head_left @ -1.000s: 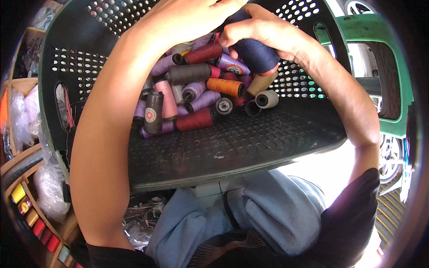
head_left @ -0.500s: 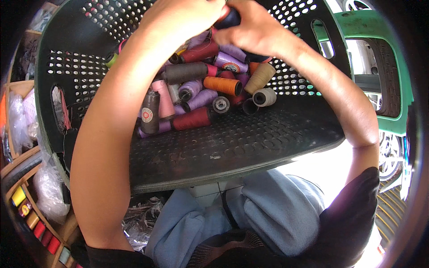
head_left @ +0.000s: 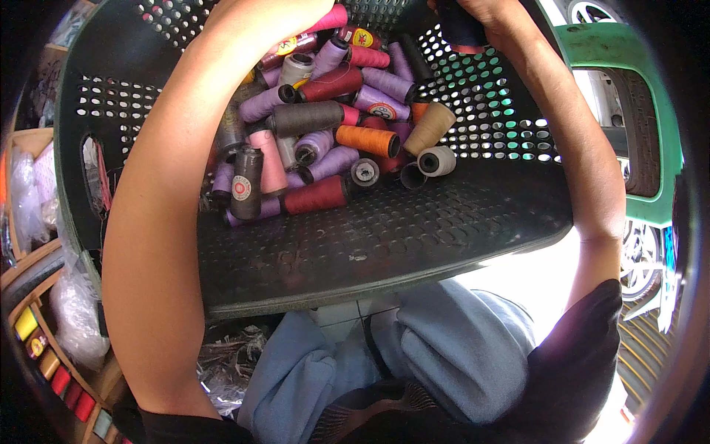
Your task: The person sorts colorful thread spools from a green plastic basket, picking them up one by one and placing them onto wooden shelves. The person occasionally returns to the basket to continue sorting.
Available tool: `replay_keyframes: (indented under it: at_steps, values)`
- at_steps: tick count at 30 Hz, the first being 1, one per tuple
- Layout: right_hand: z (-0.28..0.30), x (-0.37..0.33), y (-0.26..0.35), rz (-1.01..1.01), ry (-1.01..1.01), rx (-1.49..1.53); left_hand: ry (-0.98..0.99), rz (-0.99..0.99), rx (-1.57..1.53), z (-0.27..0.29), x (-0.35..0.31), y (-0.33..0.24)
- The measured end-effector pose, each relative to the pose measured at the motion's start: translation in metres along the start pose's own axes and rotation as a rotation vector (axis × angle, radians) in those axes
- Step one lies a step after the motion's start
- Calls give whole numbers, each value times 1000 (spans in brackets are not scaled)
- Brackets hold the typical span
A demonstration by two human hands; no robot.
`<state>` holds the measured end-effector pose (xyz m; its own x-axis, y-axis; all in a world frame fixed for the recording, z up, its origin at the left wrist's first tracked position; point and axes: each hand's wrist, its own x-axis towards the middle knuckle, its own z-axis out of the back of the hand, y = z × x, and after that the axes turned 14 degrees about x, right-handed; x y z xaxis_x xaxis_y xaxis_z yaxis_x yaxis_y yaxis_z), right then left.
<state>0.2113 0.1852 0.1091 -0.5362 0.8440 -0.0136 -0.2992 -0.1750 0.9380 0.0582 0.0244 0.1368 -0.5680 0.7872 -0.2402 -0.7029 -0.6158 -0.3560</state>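
At the top right, my right hand is closed around a dark thread spool with a reddish rim, holding it over the basket's far right side. My left hand reaches to the upper edge, close by a pink thread spool; its fingers are cut off there, so I cannot tell whether they grip anything. Below lie several thread spools in a heap, among them an orange spool, a beige spool, a dark red spool and a dark grey spool.
The black perforated basket stands before my knees, its near rim above my lap. A green frame rises on the right. Wooden shelving with coloured spools and a clear plastic bag are on the left.
My hands, together over the heap before, have moved apart. The right hand has gone right with the dark spool, the left hand to the left, uncovering more pink and purple spools.
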Motion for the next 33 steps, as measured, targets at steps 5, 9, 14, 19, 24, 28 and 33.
replay_keyframes:
  at_steps: [5,9,14,19,24,28,33]
  values:
    - [-9,-17,14,-16,-11,48,-1,-72,86,-7,6,7]
    - [-3,-13,8,79,28,-63,19,-73,53,-8,4,2]
    - [-5,-12,2,534,-70,-392,-58,-154,158,-9,3,7]
    - [-8,-22,9,504,-50,-474,-56,-156,196,-8,0,3]
    - [-14,-17,-1,560,2,-445,-49,-133,246,-9,1,7]
    - [-11,-19,-1,562,38,-492,-72,-163,252,-10,2,7]
    - [-10,-20,1,552,156,-526,-66,-166,251,-9,1,5]
